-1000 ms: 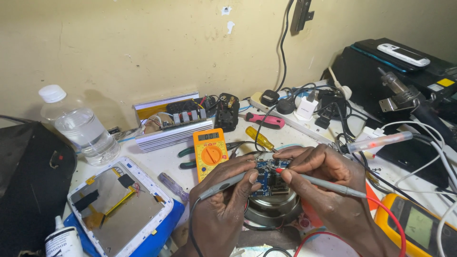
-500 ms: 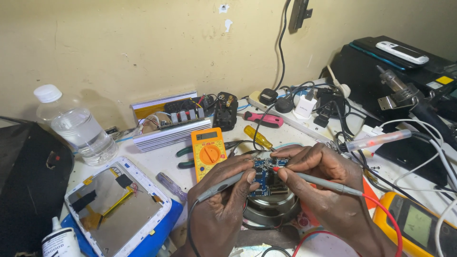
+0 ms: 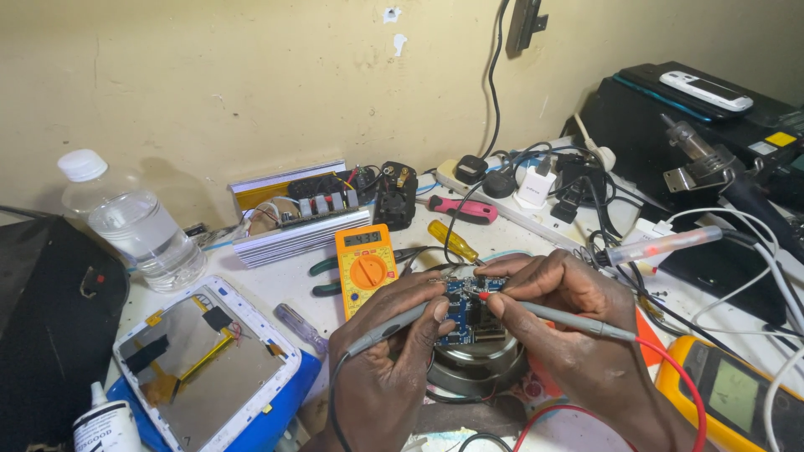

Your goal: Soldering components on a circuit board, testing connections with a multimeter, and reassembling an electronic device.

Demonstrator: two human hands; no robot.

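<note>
Backdrop: yellowed wall [image 3: 251, 75], scuffed; dark cable hanging from a wall fitting cut off by the top edge.
Surface: pale work surface [image 3: 276, 289], crowded; most of it buried under tools and wires.
Circuit board: small blue circuit board [image 3: 466, 308], centre, resting on a round metal holder [image 3: 481, 362]; lower edge and holder front hidden behind the hands.
Left hand: left hand [image 3: 394, 360], fingers closed around a grey probe [image 3: 394, 325]; tip on the board's left side, exact contact point too small to tell.
Right hand: right hand [image 3: 578, 322], fingers pinched on a second probe with red tip [image 3: 483, 295] touching the board's top; red lead [image 3: 670, 377] trailing off toward the bottom edge.
Meter: orange multimeter [image 3: 365, 264] just behind the left hand, display too small to make out.
Second meter: yellow unit [image 3: 737, 398] at lower right, cut off by the frame.
Left side: clear water bottle [image 3: 134, 226]; opened tablet [image 3: 205, 368] face down, partly over a blue case; white bottle [image 3: 105, 427] cut off at bottom.
Behind: finned aluminium module [image 3: 293, 219], power strip [image 3: 536, 197] tangled in plugs, pink-handled screwdriver [image 3: 461, 209].
Far right: black equipment stack [image 3: 662, 125], details lost in shadow.
</note>
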